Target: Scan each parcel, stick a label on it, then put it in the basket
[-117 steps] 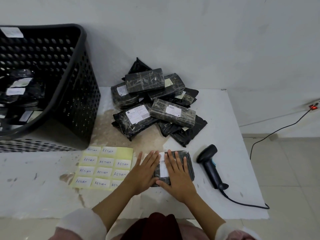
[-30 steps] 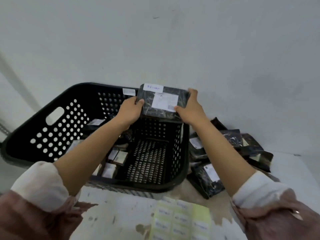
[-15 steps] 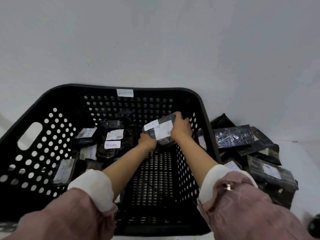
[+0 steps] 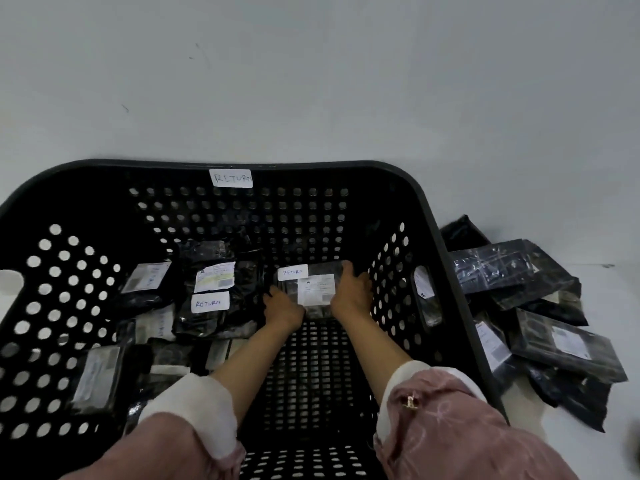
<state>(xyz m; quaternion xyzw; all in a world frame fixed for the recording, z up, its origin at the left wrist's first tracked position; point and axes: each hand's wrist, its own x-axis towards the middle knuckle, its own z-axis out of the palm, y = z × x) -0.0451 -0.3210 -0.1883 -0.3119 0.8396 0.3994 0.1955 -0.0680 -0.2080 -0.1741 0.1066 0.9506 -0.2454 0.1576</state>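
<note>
Both my arms reach deep into the black perforated basket (image 4: pixel 427 216). A black-wrapped parcel (image 4: pixel 313 289) with a white shipping label and a handwritten RETURN sticker lies low at the basket's far right. My left hand (image 4: pixel 282 308) grips its left edge and my right hand (image 4: pixel 351 291) grips its right edge. Several labelled parcels (image 4: pixel 213 292) lie in the basket's left half.
A pile of black parcels (image 4: pixel 540 306) lies on the white table to the right of the basket. A RETURN sticker (image 4: pixel 231 178) is stuck on the basket's far inner wall. A white wall stands behind everything.
I have lifted the labelled parcel off the table, carried it over the basket rim and lowered it down to the basket's far right floor; both hands still hold it.
</note>
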